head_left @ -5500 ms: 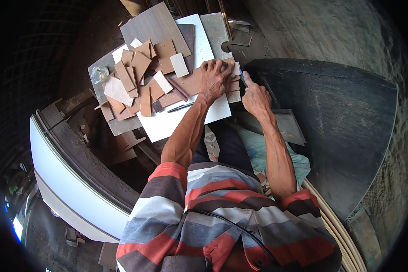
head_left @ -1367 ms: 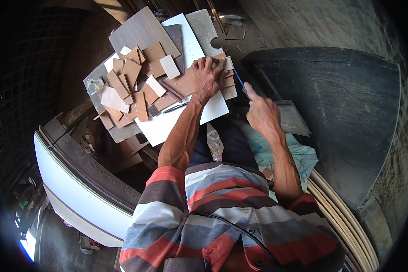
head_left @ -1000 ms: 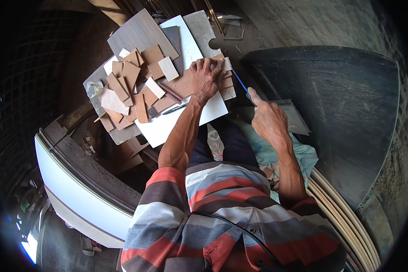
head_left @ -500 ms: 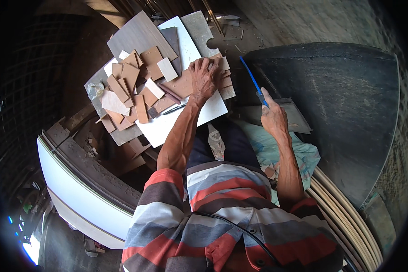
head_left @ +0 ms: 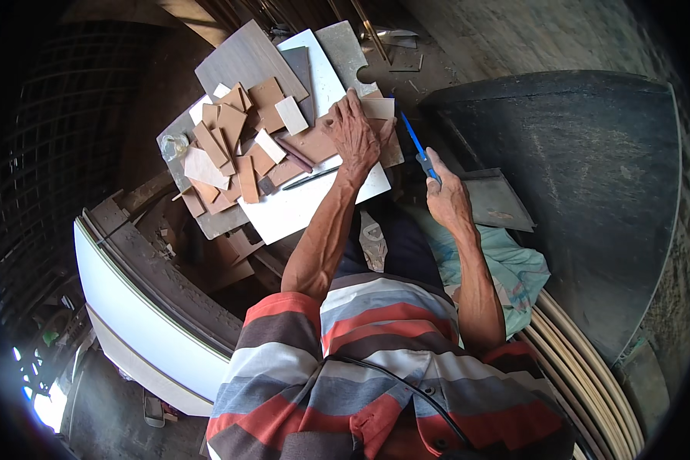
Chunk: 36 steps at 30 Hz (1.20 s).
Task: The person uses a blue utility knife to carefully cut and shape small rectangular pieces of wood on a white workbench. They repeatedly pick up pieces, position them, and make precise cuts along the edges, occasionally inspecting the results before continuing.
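My left hand [head_left: 353,142] rests on the brown boards [head_left: 307,136], fingers fairly extended, beside a small pale rectangular piece [head_left: 379,108] at the right edge. My right hand [head_left: 446,192] grips a narrow blue-bladed hand tool [head_left: 415,137] with a grey-and-blue handle, held off the edge of the work surface, blade pointing up. Under and left of my left hand lie several small brown and pale offcuts [head_left: 249,176], a dark pen-like tool [head_left: 308,179], a dark reddish stick [head_left: 294,152] and a large white sheet [head_left: 299,215].
A grey worktop [head_left: 341,54] carries a wood-grain panel [head_left: 241,57] and a clear container [head_left: 175,146]. A large dark curved panel [head_left: 567,184] stands right, above pale curved strips [head_left: 575,360] and a greenish sack [head_left: 514,268]. A white curved panel [head_left: 138,314] lies lower left.
The blue tool has come away from the pieces at the edge, to the right, with my right hand. My left hand's fingers, bunched earlier, are straighter now. The pale edge piece shows more.
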Tool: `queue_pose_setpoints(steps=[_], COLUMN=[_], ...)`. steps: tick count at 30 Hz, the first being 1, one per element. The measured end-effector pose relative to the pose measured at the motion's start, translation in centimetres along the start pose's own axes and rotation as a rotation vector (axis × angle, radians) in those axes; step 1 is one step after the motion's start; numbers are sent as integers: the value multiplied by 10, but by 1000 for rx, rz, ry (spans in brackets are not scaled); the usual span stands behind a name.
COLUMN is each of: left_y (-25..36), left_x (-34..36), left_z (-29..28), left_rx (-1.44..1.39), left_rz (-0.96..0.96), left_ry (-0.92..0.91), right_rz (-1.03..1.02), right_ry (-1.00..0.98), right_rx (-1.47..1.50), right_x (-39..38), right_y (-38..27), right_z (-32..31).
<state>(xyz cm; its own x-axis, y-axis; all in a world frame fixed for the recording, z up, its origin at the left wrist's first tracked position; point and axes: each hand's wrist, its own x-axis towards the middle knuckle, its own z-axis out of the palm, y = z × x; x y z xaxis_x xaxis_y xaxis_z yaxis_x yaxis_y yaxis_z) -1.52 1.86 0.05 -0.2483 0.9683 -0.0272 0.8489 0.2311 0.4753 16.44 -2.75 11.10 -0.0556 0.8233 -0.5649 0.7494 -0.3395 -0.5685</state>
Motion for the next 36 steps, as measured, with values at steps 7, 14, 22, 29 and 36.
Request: queue_pose_setpoints(steps=[7, 14, 22, 29, 36], left_y=[7, -15, -17, -9, -4], left_x=[1, -3, -1, 2, 19], left_z=[10, -2, 0, -4, 10], left_rx=[-20, -69, 69, 100, -132], left_rz=[41, 224, 243, 287, -38], left_ry=[-42, -177, -139, -127, -126], right_rz=[29, -74, -108, -161, -164], right_ry=[-18, 33, 74, 83, 71], right_rx=[27, 50, 34, 55, 12], right_x=[-3, 0, -3, -4, -5], right_y=[0, 12, 0, -10, -10], right_z=[-8, 0, 0, 0, 6])
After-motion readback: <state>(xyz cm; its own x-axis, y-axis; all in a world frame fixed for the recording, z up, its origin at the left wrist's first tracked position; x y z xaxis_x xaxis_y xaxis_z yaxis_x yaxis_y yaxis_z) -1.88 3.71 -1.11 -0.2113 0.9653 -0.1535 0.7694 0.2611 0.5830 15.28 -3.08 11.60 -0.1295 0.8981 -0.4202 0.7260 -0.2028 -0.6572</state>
